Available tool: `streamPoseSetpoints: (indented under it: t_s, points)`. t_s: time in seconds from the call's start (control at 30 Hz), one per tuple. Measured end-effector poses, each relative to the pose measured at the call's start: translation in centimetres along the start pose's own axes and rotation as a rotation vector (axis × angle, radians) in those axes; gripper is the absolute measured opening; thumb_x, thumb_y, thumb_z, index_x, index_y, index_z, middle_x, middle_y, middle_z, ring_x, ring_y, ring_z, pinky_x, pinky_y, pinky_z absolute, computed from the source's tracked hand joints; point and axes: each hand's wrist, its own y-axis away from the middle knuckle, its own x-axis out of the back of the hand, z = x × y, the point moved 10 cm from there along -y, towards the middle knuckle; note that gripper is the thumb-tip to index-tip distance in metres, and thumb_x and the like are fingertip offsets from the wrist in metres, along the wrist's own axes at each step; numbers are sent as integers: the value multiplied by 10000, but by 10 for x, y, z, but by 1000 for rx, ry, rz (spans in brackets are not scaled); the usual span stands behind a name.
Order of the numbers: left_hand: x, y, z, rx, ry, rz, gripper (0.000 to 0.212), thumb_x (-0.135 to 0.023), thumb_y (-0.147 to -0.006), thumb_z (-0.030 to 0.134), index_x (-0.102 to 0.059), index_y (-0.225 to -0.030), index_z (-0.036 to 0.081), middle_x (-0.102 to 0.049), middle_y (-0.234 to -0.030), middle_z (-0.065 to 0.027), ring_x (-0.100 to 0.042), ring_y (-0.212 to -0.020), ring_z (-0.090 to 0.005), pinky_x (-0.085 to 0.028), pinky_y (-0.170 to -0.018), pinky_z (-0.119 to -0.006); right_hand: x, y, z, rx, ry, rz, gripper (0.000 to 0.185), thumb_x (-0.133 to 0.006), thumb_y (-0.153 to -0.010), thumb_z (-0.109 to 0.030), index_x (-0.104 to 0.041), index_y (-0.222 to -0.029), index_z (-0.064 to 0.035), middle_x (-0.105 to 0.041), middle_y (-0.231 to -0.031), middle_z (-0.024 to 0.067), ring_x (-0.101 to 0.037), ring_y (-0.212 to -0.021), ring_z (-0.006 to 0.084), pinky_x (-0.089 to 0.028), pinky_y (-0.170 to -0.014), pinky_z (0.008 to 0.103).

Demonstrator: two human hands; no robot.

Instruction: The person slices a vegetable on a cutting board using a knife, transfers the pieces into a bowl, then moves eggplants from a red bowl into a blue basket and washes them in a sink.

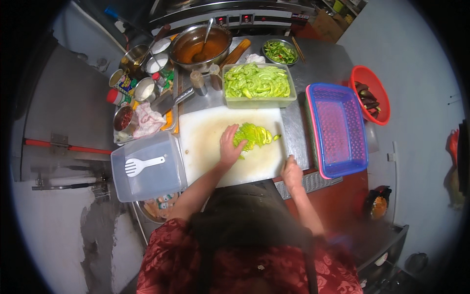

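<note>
Sliced green vegetable (257,136), apparently bitter melon, lies fanned in a heap on a white cutting board (202,161). Against the heap's left side rests my left hand (230,147), thumb apart from the fingers, touching the slices. My right hand (292,172) grips the handle of a kitchen knife (284,143) at the board's right edge. The blade appears nearly edge-on, right of the heap. Between blade and heap sits a small green end piece (277,137). Behind the board stands a clear plastic tub (257,103) piled with similar slices.
A clear bin (147,187) holding a white slotted spatula (143,165) is at left. Stacked plastic baskets (361,147) and a red bowl of eggplants (383,92) are at right. Behind are a cleaver (165,103), squeeze bottles (198,82) and a steel sauce bowl (200,66).
</note>
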Motion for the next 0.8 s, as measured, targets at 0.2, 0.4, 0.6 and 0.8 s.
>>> streamPoseSetpoints:
  t_s: [0.2,0.4,0.6,0.8]
  points:
    - [-33,-11,23,-78,-47,-129,634,-700,-745,328,-471,-1266,49,-443,-1312,-162,-400,-1223,-345,-294,-1016,-446,-30,9,-28,167,-262,7,189,-459,-879,-120,-494,-1030,-12,-576,-663,167,-573,-488,292,-441,-423,427]
    - [-42,-54,21,-77,30,-225,663,-677,-741,444,-483,-1268,93,-425,-1326,-163,-355,-1255,-352,-255,-1031,-481,-60,31,14,-463,-1159,-325,140,-527,-915,-175,-468,-910,-48,-441,-528,0,-410,-366,84,-353,-321,250]
    - [-75,-47,40,-78,-203,-413,705,-704,-685,501,-506,-1267,155,-382,-1363,-153,-292,-1304,-335,-176,-1068,-526,-119,44,-24,-500,-1407,-357,100,-503,-920,-148,-436,-915,-73,-421,-556,11,-400,-378,104,-358,-337,261]
    - [-64,-55,47,-143,-3,-292,516,-745,-682,341,-596,-1125,124,-450,-1283,-160,-420,-1189,-344,-338,-1006,-421,-129,14,-81,-273,-1364,-198,156,-478,-935,-149,-406,-820,-71,-391,-541,14,-396,-368,132,-360,-348,280]
